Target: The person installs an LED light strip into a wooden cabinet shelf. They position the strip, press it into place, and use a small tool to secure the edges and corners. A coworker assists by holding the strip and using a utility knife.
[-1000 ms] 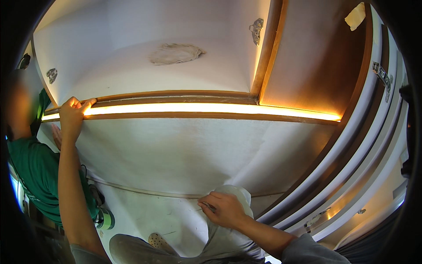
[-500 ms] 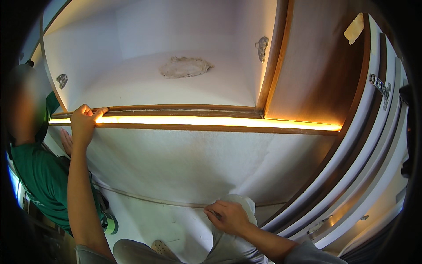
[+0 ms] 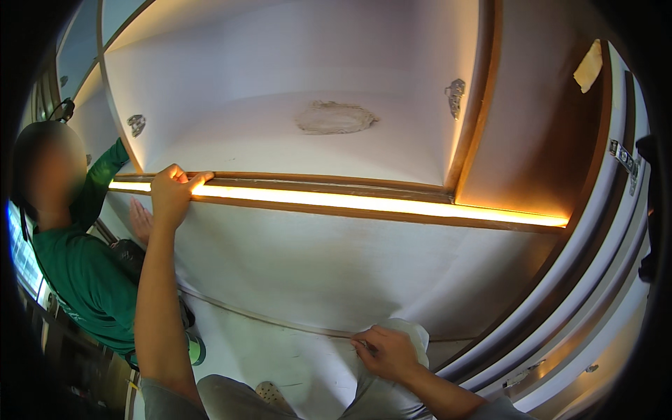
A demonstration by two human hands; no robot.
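Observation:
My left hand [image 3: 172, 199] is raised to the front of an open white cabinet. Its fingers curl over the brown wooden edge [image 3: 315, 186], thumb pointing right, just at a glowing light strip [image 3: 364, 203] set below that edge. Low down, my right hand [image 3: 388, 355] is closed above my knee, thumb and fingertips pressed together. Whatever sits in that pinch is too small to name. Inside the cabinet, a crumpled whitish cloth [image 3: 336, 117] lies on the shelf.
A co-worker in a green shirt [image 3: 91, 273] is close on my left, one hand near the panel below the strip. Metal hinges [image 3: 455, 98] sit on the cabinet's sides. White-edged door panels [image 3: 560, 315] stand at the right. A pale tape piece [image 3: 588, 66] sticks to the wood.
The whole view has shifted, so the scene lies further right in the picture. My left hand keeps its place on the wooden edge. My right hand stays closed by the knee.

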